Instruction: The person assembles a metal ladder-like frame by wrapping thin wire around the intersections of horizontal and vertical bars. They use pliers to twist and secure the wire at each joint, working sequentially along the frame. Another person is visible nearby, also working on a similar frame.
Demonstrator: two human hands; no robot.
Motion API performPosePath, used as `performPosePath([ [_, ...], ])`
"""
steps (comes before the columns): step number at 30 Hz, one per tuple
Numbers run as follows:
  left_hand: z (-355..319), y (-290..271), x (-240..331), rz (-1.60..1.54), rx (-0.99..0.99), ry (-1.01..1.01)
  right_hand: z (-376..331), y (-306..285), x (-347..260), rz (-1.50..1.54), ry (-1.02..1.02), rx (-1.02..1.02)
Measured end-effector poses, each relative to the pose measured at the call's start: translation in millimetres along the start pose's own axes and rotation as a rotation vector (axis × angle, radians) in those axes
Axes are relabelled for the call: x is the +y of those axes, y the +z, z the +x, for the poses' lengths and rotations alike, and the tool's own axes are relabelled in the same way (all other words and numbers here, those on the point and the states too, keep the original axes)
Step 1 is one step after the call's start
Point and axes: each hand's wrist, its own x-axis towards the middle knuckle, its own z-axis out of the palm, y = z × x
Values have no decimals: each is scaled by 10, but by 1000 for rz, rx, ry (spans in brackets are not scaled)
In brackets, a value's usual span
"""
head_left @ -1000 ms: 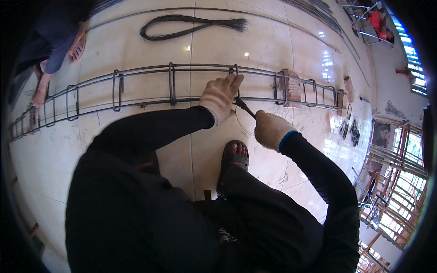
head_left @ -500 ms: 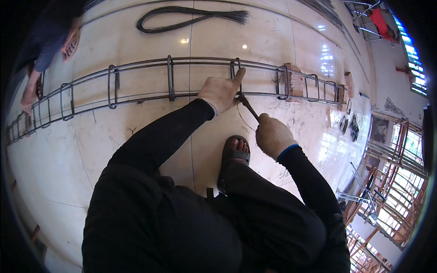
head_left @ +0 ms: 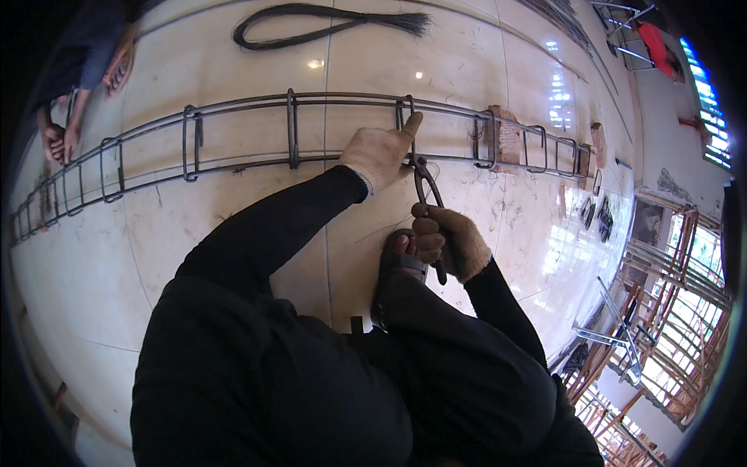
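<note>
A long rebar cage of thin steel bars and square stirrups runs across the floor ahead of me. My left hand, in a pale work glove, is closed around its near bar, with one finger stretched up along a stirrup. In my gloved right hand are dark steel pincers, their jaws at the near bar just right of my left hand. My right fingers wrap the handles, and one handle end pokes out below. Thin tie wire curls by the jaws; its exact hold is too small to tell.
Brick blocks support the cage's right part. A looped bundle of tie wire lies beyond it. At the far left, a co-worker's hands are at the cage. My sandalled foot stands below the pincers. Loose stirrups lie right.
My right hand has turned and moved slightly left and down, so the pincers' handles now show apart. My left hand stays at the stirrup. The co-worker's hands have come together.
</note>
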Motion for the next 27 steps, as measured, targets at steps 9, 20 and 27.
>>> performPosePath([
  [9, -47, -78, 8, -60, -26, 13, -234, 242, -560, -912, 38, 322],
  [20, -124, 97, -56, -193, 168, 90, -174, 420, -801, -1076, 190, 415],
  [27, -126, 109, -94, -236, 222, 157, -126, 197, -764, -817, 229, 355],
])
